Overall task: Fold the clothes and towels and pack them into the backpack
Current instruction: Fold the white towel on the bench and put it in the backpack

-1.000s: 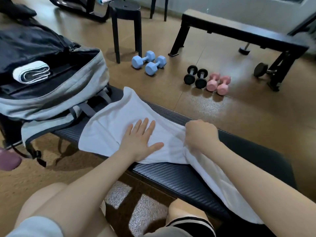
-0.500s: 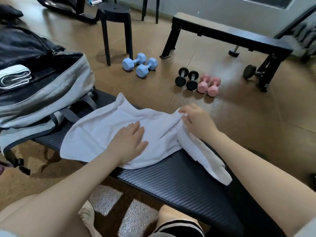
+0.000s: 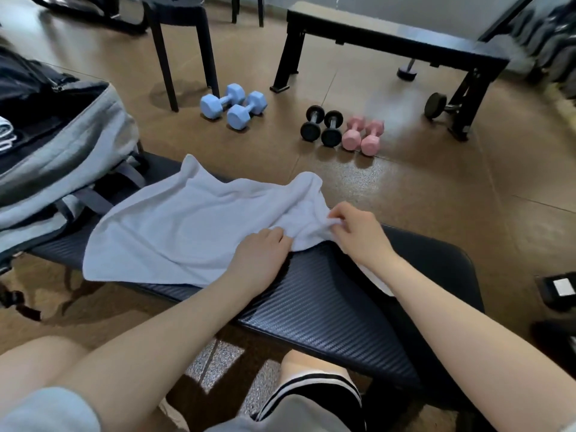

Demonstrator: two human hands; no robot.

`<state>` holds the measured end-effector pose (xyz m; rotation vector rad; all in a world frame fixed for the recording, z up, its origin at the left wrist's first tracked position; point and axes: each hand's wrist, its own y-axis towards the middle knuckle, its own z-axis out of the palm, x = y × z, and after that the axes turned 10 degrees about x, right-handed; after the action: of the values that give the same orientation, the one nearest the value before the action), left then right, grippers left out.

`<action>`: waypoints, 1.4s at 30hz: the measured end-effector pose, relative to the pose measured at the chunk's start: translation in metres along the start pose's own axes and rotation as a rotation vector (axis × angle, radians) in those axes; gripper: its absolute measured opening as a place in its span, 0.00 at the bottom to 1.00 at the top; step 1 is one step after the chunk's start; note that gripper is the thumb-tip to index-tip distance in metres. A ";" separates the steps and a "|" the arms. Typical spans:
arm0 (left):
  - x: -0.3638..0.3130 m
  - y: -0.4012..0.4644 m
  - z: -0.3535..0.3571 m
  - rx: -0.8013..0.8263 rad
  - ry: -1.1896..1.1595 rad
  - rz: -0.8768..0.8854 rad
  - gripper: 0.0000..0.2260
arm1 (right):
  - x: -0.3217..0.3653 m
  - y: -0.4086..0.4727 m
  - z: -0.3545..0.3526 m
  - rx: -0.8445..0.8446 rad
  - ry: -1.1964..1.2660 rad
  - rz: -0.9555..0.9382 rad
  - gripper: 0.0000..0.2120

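A white towel (image 3: 174, 226) lies spread across the black padded bench (image 3: 327, 307), its right end bunched up. My left hand (image 3: 258, 260) rests on the towel's near right edge with the fingers curled into the cloth. My right hand (image 3: 358, 232) pinches the bunched right end of the towel between thumb and fingers. A grey and black backpack (image 3: 71, 151) lies open on the bench's left end, and a folded white towel (image 3: 6, 135) shows inside it at the frame's left edge.
On the brown floor beyond the bench lie two blue dumbbells (image 3: 233, 104), two black dumbbells (image 3: 321, 126) and two pink dumbbells (image 3: 363, 137). A black stool (image 3: 180, 42) and a second black bench (image 3: 389, 42) stand farther back. My knees are under the near bench edge.
My right hand has drawn the hanging right end of the towel up onto the bench and bunched it. My left hand slid right along the towel and curled into it.
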<state>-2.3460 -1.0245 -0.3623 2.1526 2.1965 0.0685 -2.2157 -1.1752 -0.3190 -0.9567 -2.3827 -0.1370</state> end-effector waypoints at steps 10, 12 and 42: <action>0.005 -0.027 -0.075 0.426 -0.575 0.184 0.08 | -0.064 -0.021 -0.064 0.138 0.440 0.379 0.07; -0.005 -0.024 -0.062 0.543 -0.261 0.094 0.09 | -0.089 -0.025 -0.056 0.007 0.159 0.513 0.07; -0.176 0.056 -0.040 0.581 -0.939 -0.141 0.07 | -0.143 -0.057 -0.063 -0.158 0.479 0.488 0.05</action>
<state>-2.2902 -1.1983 -0.3153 1.6198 1.8466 -1.4087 -2.1402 -1.3224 -0.3366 -1.3746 -1.6754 -0.3291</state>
